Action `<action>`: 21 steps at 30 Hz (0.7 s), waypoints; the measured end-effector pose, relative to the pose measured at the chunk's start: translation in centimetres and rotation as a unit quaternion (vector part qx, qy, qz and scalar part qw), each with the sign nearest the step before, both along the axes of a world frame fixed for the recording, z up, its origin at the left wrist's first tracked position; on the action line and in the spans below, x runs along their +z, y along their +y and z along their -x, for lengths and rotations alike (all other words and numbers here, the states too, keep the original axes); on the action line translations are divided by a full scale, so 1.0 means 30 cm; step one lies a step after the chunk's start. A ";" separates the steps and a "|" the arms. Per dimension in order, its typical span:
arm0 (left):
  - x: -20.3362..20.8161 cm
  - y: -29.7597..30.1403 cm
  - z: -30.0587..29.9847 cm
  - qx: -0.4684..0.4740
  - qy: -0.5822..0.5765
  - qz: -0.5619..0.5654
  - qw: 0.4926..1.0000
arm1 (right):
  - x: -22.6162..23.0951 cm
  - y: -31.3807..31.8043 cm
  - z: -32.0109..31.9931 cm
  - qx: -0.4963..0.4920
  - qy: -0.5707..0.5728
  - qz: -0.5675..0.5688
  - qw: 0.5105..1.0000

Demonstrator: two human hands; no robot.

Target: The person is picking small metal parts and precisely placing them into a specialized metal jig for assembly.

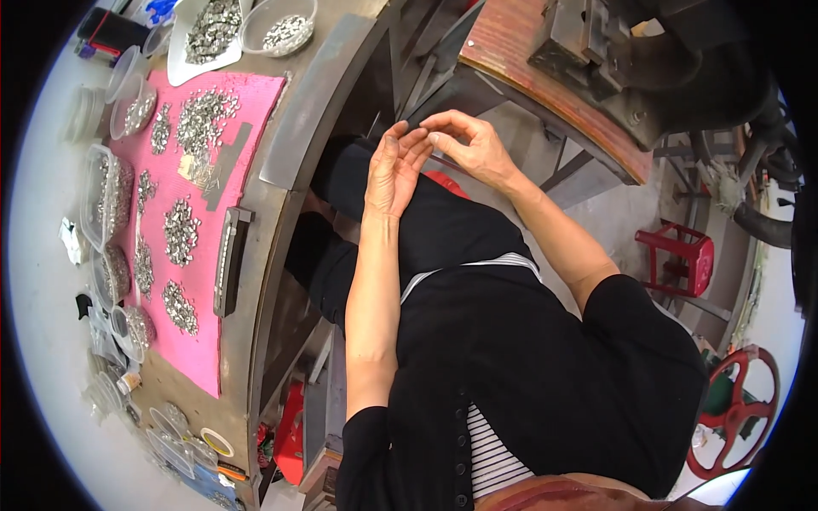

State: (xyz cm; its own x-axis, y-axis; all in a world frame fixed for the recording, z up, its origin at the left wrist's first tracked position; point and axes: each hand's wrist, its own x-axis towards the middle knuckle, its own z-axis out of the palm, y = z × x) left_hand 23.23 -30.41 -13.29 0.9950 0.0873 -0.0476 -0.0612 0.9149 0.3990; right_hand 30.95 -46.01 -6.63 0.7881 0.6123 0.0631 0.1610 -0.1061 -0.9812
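Observation:
Above my lap, my left hand (395, 175) is turned palm up, fingers stretched out and slightly cupped. Nothing can be made out in its palm. My right hand (477, 153) reaches over from the right, thumb and forefinger drawn together in a pinch at the left fingertips. Whatever the pinch may hold is too small to tell. To the left of both hands, several heaps of small silvery metal pieces (181, 232) lie on a pink mat (192, 358). A dark, narrow bar-shaped fixture (230, 264) sits along the mat's right edge.
Clear plastic tubs (106, 200) line the table's far left. A white tray (177, 68) and a round tub (247, 36) hold more metal pieces. At upper right, a heavy machine (588, 51) stands on a wooden bench (503, 38). A red stool (682, 255) is farther right.

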 end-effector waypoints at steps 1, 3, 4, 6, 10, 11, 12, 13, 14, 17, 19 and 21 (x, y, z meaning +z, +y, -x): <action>0.002 -0.004 0.002 0.010 0.024 -0.021 0.999 | -0.013 -0.003 -0.004 -0.007 0.028 0.004 1.000; 0.015 -0.008 0.006 0.011 0.026 -0.039 0.999 | -0.031 -0.003 -0.010 -0.007 0.023 0.011 1.000; 0.022 -0.010 0.008 0.011 0.027 -0.060 0.998 | -0.036 -0.004 -0.010 -0.008 0.016 0.013 1.000; 0.025 -0.009 0.011 0.010 0.031 -0.066 0.997 | -0.043 -0.001 -0.008 -0.010 0.024 0.009 1.000; 0.033 -0.010 0.013 0.000 0.030 -0.088 0.996 | -0.049 -0.004 -0.009 -0.017 0.036 0.008 0.999; 0.031 -0.011 0.013 0.000 0.030 -0.086 0.996 | -0.049 -0.006 -0.010 -0.018 0.036 0.010 0.999; 0.031 -0.012 0.014 -0.003 0.030 -0.091 0.995 | -0.049 -0.007 -0.009 -0.020 0.040 0.012 0.999; 0.031 -0.012 0.014 -0.005 0.031 -0.095 0.995 | -0.049 -0.008 -0.009 -0.022 0.044 0.014 0.999; 0.031 -0.013 0.013 -0.006 0.031 -0.094 0.995 | -0.051 -0.006 -0.008 -0.023 0.044 0.015 0.999; 0.032 -0.016 0.012 -0.006 0.031 -0.101 0.994 | -0.069 0.002 -0.006 -0.053 0.035 -0.011 0.998; 0.035 -0.020 0.013 -0.006 0.035 -0.114 0.993 | -0.084 0.001 -0.009 -0.057 0.056 -0.027 0.996; 0.041 -0.023 0.018 -0.002 0.032 -0.125 0.992 | -0.081 0.003 -0.005 -0.057 0.056 -0.027 0.996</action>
State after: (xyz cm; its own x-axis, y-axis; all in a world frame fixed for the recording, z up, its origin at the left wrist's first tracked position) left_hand 22.70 -31.10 -12.05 0.9911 0.1003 -0.0870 -0.0254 0.7867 0.6168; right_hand 31.10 -45.92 -9.05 0.8563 0.5164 0.0006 0.0396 -0.0644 -0.9971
